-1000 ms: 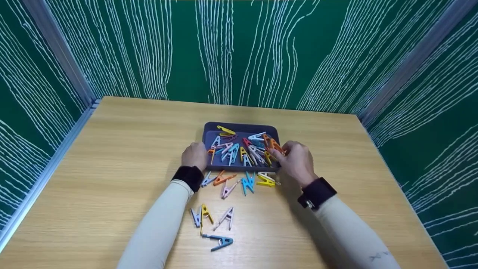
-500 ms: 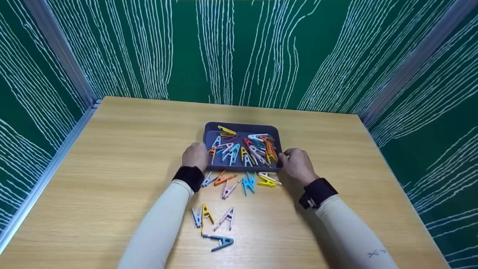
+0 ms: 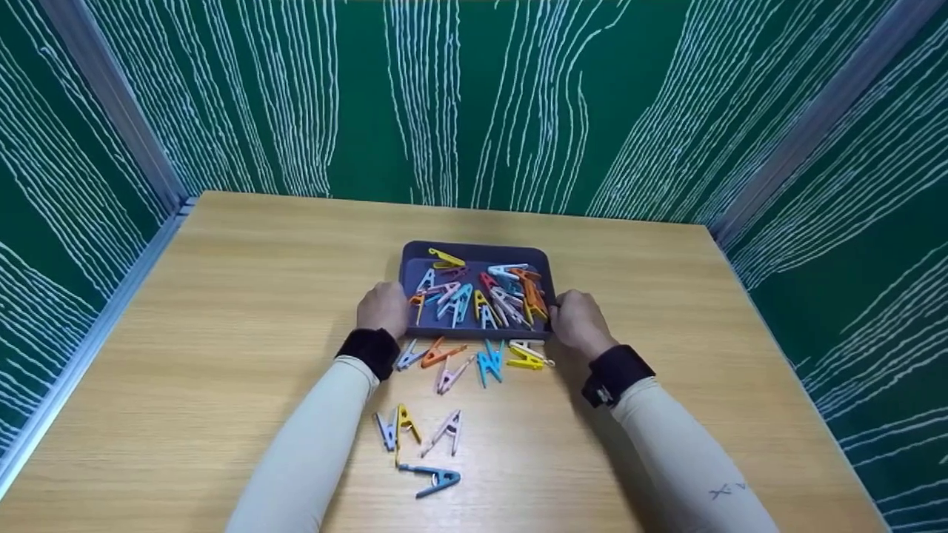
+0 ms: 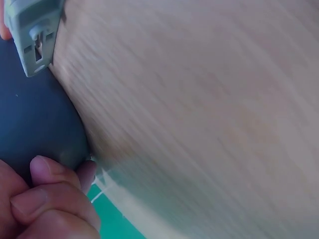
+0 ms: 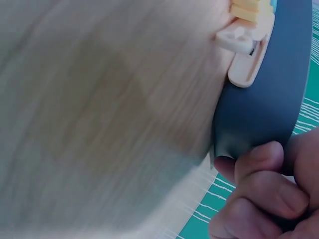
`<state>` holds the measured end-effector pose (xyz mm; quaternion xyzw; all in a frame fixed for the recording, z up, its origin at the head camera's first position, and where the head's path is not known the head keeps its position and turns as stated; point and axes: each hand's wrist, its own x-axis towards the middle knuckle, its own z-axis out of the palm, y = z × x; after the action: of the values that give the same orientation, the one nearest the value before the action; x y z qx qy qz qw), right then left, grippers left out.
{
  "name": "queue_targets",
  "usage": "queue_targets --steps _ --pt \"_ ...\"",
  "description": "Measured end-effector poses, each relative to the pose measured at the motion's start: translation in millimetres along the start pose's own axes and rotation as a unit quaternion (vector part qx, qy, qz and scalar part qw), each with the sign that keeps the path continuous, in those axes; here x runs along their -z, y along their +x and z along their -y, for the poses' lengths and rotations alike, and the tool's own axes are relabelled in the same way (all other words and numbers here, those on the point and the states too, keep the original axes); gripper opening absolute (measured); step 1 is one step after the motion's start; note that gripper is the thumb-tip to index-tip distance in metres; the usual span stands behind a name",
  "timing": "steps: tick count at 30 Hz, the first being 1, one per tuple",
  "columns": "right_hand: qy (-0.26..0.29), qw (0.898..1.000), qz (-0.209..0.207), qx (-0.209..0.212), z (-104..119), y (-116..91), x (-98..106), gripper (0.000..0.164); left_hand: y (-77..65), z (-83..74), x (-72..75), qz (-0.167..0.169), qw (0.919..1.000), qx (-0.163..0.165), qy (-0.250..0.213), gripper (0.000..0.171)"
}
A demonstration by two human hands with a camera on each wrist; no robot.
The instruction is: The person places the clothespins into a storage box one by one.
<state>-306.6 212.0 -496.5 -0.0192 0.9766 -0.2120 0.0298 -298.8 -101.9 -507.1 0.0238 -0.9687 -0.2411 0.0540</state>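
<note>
A dark grey tray (image 3: 481, 334) holds several colourful clothespins, among them an orange clothespin (image 3: 534, 296) at its right side. My left hand (image 3: 383, 308) grips the tray's left side near the front corner. On the opposite side my right hand (image 3: 580, 323) grips the right edge. Both wrist views show curled fingers at the tray's dark wall, the left hand (image 4: 55, 199) at one corner and the right hand (image 5: 264, 194) at the other. Right against the front wall on the table lie more clothespins, including a yellow clothespin (image 3: 525, 359) and a blue clothespin (image 3: 489, 363).
Closer to me on the wooden table (image 3: 222, 355) lie a yellow clothespin (image 3: 405, 423), a pale pink clothespin (image 3: 445, 432) and a blue clothespin (image 3: 437, 480). Green panels with white wavy lines (image 3: 363, 96) enclose the table at the back and sides.
My right hand has let go of the orange clothespin, which now lies in the tray, and has moved down to grip the tray's right edge. The left hand keeps its place.
</note>
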Motion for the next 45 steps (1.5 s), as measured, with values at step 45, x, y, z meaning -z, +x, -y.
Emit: queue_targets --steps 45 --pt "-0.029 0.997 -0.063 0.024 5.1 -6.6 -7.8 0.017 -133.6 36.5 67.8 0.248 0.9513 -0.178 0.047 0.019"
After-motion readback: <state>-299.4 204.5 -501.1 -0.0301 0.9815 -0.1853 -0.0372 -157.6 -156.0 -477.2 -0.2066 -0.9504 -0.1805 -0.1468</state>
